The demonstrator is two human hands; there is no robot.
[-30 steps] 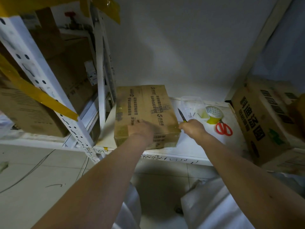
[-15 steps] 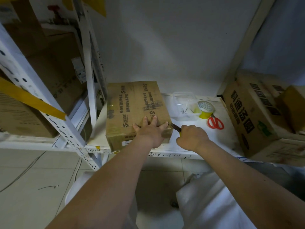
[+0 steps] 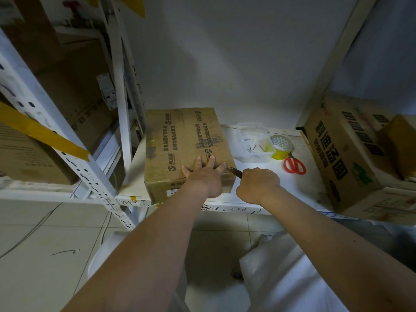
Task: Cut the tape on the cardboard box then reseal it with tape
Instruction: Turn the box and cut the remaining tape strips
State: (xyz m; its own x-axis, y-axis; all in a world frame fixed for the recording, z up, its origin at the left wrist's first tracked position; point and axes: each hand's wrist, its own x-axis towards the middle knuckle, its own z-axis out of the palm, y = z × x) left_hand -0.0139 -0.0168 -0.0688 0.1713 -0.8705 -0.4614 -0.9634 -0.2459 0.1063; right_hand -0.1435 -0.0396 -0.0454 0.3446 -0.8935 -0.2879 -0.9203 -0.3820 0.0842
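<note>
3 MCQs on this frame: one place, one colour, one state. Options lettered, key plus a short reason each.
1. Where is the tape roll?
A. On top of the cardboard box
B. On the shelf beside the clear container
C. On the floor

2. What colour are the scissors' handles?
A. Red
B. Blue
C. Black

3. What is the left hand doing?
A. Hanging idle
B. Gripping the scissors
C. Pressing flat on the cardboard box

Key: 1 B, it sits just right of the container; 2 A, red loops show; 3 C, fingers are spread on the lid while the right hand grips the knife.
</note>
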